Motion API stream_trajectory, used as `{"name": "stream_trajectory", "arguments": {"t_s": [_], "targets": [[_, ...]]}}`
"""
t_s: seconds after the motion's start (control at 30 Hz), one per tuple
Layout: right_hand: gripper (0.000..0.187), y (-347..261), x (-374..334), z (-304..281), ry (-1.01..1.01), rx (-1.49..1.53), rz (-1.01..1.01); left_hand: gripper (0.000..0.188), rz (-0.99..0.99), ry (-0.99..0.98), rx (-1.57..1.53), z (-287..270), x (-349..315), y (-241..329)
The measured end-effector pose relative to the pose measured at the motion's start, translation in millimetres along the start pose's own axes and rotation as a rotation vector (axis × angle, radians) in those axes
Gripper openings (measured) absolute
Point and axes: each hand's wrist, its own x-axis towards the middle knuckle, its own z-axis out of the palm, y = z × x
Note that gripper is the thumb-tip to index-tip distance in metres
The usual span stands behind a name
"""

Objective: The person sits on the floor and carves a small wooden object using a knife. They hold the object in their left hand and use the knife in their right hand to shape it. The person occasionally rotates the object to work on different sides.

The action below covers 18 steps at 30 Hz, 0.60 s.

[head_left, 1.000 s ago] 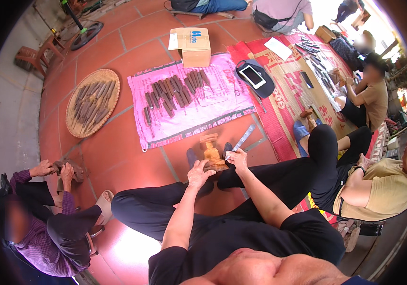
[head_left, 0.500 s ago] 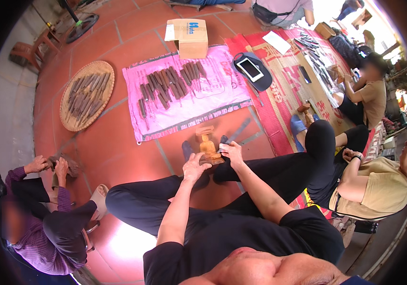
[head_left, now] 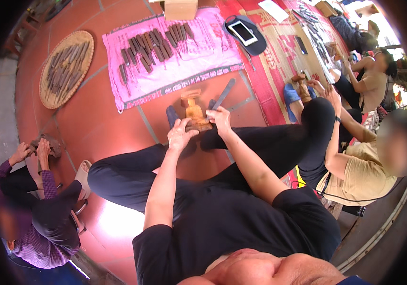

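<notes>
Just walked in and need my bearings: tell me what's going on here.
A person sits on the red tile floor with both hands on a small wooden carving standing in front of them. The left hand steadies its base, and the right hand holds a long flat tool beside it. Beyond lies a pink cloth with rows of dark tools, and a round woven tray with more. Other people sit working on either side.

Black short-sleeved shirt, black trousers, bare forearms
</notes>
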Motion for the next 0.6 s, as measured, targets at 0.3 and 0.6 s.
{"name": "stream_trajectory", "arguments": {"t_s": [0.3, 0.6], "targets": [[0.012, 0.3, -0.7, -0.6, 0.032, 0.116, 0.01, 0.062, -0.027, -0.015, 0.032, -2.0, 0.5, 3.4], [0.013, 2.2, 2.1, -5.4, -0.067, 0.053, -0.015, 0.061, -0.057, -0.033, 0.022, -5.5, 1.1, 5.8]]}}
